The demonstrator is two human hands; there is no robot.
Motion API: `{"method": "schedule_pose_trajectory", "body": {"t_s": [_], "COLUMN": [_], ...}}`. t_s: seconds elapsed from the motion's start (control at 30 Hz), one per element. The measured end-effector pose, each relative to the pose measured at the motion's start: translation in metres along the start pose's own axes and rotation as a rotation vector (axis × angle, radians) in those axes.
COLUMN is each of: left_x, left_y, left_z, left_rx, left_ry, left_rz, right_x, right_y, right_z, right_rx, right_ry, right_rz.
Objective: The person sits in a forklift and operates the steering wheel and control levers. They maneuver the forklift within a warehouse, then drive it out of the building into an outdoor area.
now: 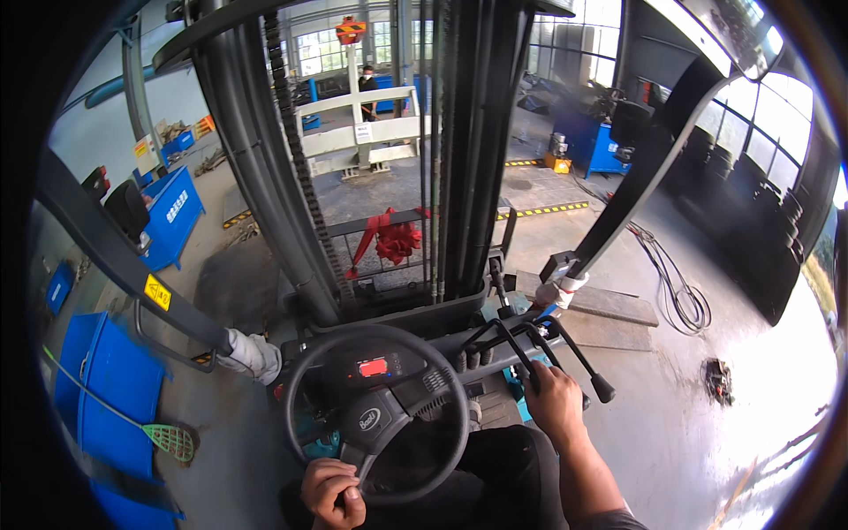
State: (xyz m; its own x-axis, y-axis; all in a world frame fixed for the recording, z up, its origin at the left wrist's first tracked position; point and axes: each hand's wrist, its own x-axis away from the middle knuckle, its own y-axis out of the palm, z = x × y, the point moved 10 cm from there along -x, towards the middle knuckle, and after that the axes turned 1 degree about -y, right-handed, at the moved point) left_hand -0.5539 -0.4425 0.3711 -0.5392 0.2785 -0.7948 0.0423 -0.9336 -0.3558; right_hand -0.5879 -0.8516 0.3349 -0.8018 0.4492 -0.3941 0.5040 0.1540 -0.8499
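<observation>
- Bare right forearm (587, 473) reaches in from the lower edge, beside dark trousers (508, 468) on the seated person's lap.
- Right hand (555, 405): its fingers are closed over the end of a bent black lever (514, 344), with the fingertips partly hidden.
- Left hand (333, 495): its fingers are curled around the lower left part of the rim of the steering wheel (371, 424).
- The steering wheel stands in front of the lap, left of the levers; a small display (373, 367), lit red, shows through its upper part.
- The held lever rises from the console to the right of the wheel. Just beside it, another lever bends outward to a black knob (603, 389), which the hand does not touch.
- Ahead, two thick dark posts (256, 159) rise past the top of the view, with a chain (287, 106) running beside the left one.
- Between the posts, farther forward, hangs a red ribbon bow (397, 240).
- Behind the bow stands a white metal frame (362, 132), and beyond it another person (367, 84), partly hidden.
- White wrapping (252, 355) covers the foot of the left pillar, which bears a yellow label (157, 291).
- To the left are blue bins (115, 389) and, near them, a green net (170, 442) on a long handle.
- To the right, a dark cable (685, 300) lies coiled on the floor near flat boards (609, 309).
</observation>
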Motion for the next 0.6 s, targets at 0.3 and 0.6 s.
{"method": "schedule_pose_trajectory", "body": {"t_s": [0.3,0.6], "left_x": [-0.007,-0.015], "left_y": [-0.002,0.0], "left_z": [0.011,0.017], "left_rx": [0.05,0.02], "left_ry": [0.023,0.01], "left_rz": [-0.029,-0.018], "right_x": [-0.007,-0.01], "right_y": [0.0,0.006], "right_z": [-0.004,0.0], "right_rx": [0.016,-0.005], "right_ry": [-0.012,0.02], "right_rz": [-0.009,-0.06]}}
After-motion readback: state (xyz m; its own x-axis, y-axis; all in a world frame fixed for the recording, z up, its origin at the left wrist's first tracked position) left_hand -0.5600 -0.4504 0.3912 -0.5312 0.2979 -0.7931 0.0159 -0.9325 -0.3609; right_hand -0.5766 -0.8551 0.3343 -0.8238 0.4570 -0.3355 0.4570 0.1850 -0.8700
